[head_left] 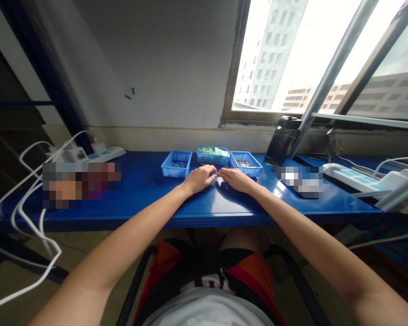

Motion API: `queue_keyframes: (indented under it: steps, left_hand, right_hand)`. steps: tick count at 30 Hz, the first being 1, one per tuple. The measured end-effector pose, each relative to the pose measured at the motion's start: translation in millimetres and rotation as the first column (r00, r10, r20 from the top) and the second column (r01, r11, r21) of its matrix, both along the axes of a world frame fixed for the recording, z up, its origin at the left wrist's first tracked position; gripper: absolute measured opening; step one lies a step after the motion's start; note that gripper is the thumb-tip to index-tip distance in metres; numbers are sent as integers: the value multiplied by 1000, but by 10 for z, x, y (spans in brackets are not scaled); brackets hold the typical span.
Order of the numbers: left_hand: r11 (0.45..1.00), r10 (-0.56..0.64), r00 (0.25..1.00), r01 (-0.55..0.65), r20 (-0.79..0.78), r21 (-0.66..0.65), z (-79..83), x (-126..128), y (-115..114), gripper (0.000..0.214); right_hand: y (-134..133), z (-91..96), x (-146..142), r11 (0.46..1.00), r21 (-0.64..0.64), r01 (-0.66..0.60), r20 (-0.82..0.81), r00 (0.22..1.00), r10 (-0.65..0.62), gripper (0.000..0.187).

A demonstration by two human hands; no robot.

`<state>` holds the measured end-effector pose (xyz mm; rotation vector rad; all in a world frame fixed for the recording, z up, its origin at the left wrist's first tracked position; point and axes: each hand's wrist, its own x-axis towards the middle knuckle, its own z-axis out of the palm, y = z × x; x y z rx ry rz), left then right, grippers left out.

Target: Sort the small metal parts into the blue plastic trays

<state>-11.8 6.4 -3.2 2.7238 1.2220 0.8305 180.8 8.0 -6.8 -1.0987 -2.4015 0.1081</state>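
Note:
My left hand (200, 178) and my right hand (236, 178) meet over the blue table (204, 203), fingertips pinched close together. Between them is a small metallic piece (217, 174), too small to name; both hands appear closed on it. Just beyond my left hand stands a blue bin (175, 171) with a few small metal parts (177, 165) in it. A second blue bin (255, 170), behind my right hand, holds many small metal parts (242, 163). Between these, farther back, a third blue bin (204, 157) has a green packet (214, 152) lying in it.
A black bottle (279, 140) stands at the back right below the window. Power strips (355, 177) with white cables (32, 222) lie at both sides. Blurred-out items (81, 184) sit on the left and right of the table. A metal post (321, 77) rises at the right.

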Motion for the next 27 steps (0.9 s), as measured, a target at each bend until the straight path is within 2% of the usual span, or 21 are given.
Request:
queue_keyframes:
  steps: [7,13,16,21,27]
  left_hand:
    - [998,-57,996,54,63,34,-53,-5,67,17]
    - [992,-128,989,126,80,32,-25,9,20,15]
    - [996,-79,994,76,71,41,1,18,-21,14]
    - [998,54,998,-54,14,-15,29,12,-50,15]
    - [998,59,998,-60,-35,-19,24,-1,-28,16]
  right_hand:
    - [-36,26,-12,999,4,-51,-14,999,51,35]
    - [-17,11,-3,999,10,-51,4,999,51,30]
    - [-16,11,2,1000,13,-16,7,1000,16,27]
    - [-2,-2,5,999,40,37,28,999,-38,27]
    - [7,-7,3,999,39,31,22,999,-32,26]
